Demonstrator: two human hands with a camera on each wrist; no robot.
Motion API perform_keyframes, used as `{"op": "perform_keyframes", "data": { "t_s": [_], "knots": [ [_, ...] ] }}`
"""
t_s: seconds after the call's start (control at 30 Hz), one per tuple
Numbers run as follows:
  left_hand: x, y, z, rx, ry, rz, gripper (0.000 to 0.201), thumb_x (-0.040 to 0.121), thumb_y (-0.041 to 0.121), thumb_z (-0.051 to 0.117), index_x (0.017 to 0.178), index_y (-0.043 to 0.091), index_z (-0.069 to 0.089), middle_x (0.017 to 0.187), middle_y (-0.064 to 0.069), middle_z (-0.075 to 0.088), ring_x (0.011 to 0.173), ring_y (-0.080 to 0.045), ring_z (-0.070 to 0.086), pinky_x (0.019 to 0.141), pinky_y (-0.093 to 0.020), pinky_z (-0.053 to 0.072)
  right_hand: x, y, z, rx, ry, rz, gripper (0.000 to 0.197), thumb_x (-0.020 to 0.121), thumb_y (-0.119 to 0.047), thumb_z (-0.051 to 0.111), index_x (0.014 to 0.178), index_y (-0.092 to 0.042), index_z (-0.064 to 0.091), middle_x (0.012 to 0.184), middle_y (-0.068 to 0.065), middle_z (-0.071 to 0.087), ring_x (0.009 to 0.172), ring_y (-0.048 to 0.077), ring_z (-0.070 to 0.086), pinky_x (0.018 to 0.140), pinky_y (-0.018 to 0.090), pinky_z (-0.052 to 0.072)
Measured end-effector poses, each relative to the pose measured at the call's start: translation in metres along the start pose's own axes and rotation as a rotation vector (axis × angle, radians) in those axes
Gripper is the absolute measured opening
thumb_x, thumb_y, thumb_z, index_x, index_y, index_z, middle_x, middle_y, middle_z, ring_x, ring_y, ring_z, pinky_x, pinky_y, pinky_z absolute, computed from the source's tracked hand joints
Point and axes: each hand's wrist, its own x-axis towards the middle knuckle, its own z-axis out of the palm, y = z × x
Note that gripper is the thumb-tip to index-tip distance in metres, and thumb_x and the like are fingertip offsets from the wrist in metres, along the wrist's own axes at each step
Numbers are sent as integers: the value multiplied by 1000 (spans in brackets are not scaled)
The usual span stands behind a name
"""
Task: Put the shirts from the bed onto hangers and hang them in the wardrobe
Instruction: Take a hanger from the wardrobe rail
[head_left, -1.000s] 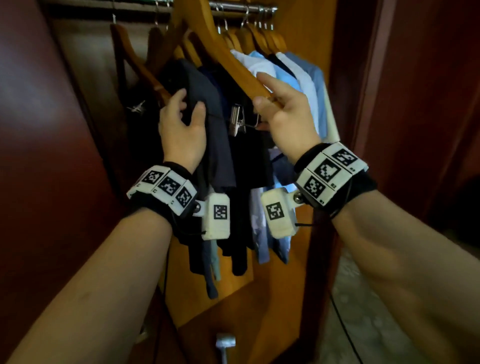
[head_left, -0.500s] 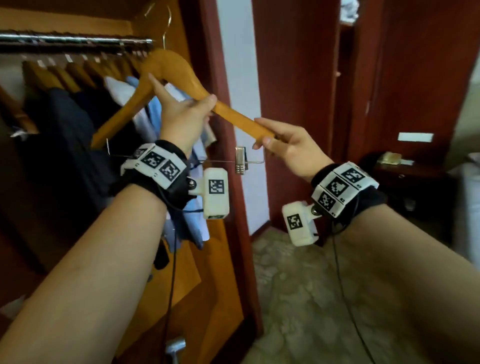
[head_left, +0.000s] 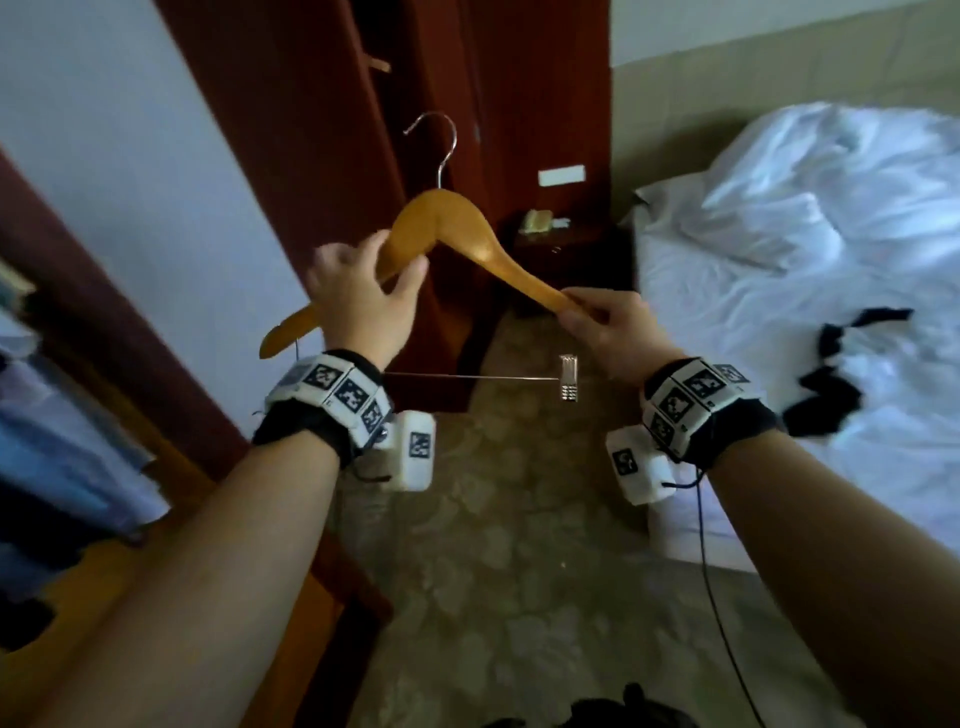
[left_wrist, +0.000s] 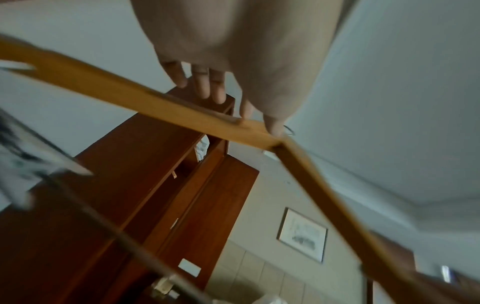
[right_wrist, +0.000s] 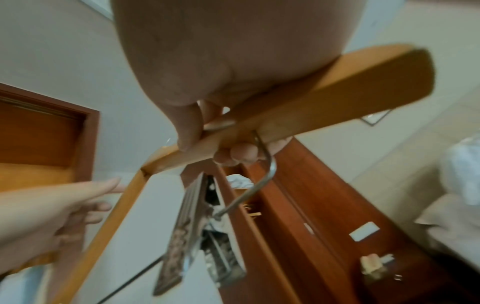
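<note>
Hanger (head_left: 447, 228) gripped by both hands; bed (head_left: 779, 291) head-view only.

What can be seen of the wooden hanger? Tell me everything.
The wooden hanger is honey-coloured and glossy, with a silver metal hook on top and a thin metal bar below carrying a metal clip. It is empty, held in the air and roughly upright. The left hand holds its left arm; the right hand pinches its right tip.
</note>
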Motion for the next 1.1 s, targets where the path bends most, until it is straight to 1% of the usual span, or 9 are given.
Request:
{"op": "perform_keyframes", "data": {
  "t_s": [0.1,0.17,0.27,0.37,0.47,0.7,0.87,0.97,1.1],
  "knots": [
    [11,9,50,70,-174,83,58,98,54,37,148,24,34,147,-10,41,136,-32,34,114,-52,22,-6,54,-35,32,61,77,26,92,-28,61,118,-30,66,65,-12,54,57,4,50,62,26,41],
    [16,22,91,-54,-296,148,50,102,44,35,148,24,35,142,-9,50,130,-29,45,110,-46,32,-6,84,-54,21,80,122,26,93,-23,61,118,-31,65,72,-4,60,65,13,56,66,32,48],
    [19,52,156,-138,-295,285,42,103,36,37,142,21,45,129,-12,62,118,-32,56,100,-44,40,3,124,-81,-65,94,218,36,95,-24,58,131,-29,58,91,6,68,85,26,62,78,36,49],
    [19,92,228,-183,-366,428,46,100,41,38,137,18,52,115,-14,68,105,-34,62,90,-46,46,21,154,-100,-201,115,260,47,98,-24,54,144,-25,43,99,-1,60,84,14,53,75,22,37],
    [21,139,294,-255,-498,516,53,96,48,34,132,16,57,114,-12,69,105,-33,62,90,-48,47,38,185,-124,-259,211,366,55,99,-24,50,151,-25,29,103,0,52,92,17,49,78,26,35],
    [23,234,406,-553,-776,579,53,96,40,39,145,22,42,115,-15,64,111,-31,58,99,-51,43,38,259,-189,-280,403,510,55,99,-20,51,149,-30,31,100,-6,50,88,13,47,78,24,32],
    [11,307,480,-529,-777,704,53,96,41,39,146,24,40,88,-12,62,87,-32,60,84,-51,45,39,325,-236,-214,531,598,57,96,-14,55,148,-29,34,91,-14,52,88,13,50,81,25,35],
    [6,343,522,-530,-817,707,55,95,42,43,147,25,37,90,-11,61,88,-31,60,85,-50,46,48,366,-274,-199,509,602,57,96,-15,54,148,-31,34,86,-24,44,87,11,46,82,25,34],
    [11,398,573,-558,-851,671,58,93,47,42,148,28,36,96,-9,63,94,-29,61,87,-53,47,71,421,-334,-138,490,585,57,96,-13,54,148,-28,35,93,-22,43,93,8,41,87,24,33]
  ]
}}
